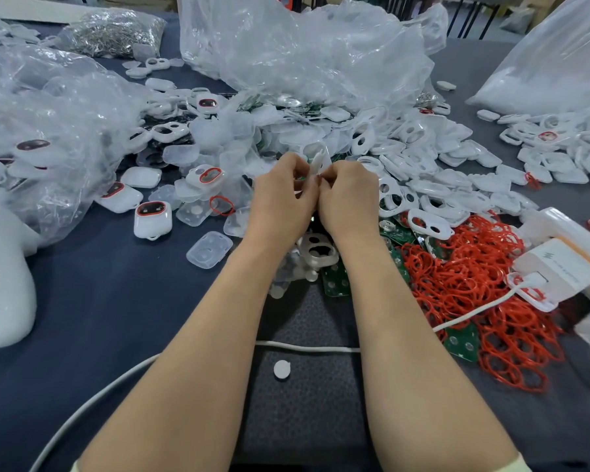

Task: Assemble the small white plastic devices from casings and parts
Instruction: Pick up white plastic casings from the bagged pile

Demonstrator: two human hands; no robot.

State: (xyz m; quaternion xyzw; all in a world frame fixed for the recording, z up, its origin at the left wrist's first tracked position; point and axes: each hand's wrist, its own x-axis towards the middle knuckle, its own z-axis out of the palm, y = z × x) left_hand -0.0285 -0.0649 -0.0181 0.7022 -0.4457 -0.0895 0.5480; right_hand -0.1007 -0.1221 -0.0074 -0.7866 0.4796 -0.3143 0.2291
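My left hand (283, 192) and my right hand (346, 195) meet at mid-table, fingers curled, together gripping a small white casing piece (319, 161) that sticks up edge-on between the fingertips. What else sits inside the fingers is hidden. Behind the hands spreads a heap of white casing frames (406, 185) and clear covers (225, 144). Red rubber rings (474, 277) pile at the right over green circuit boards (336, 281). An assembled white device with a red ring (150, 218) lies to the left.
Crumpled clear plastic bags (286, 46) rise at the back and left. White boxes (559, 264) stand at the right edge. A white cable (307, 347) crosses the dark cloth under my forearms, near a white disc (282, 369). A bag of metal parts (113, 32) lies far left.
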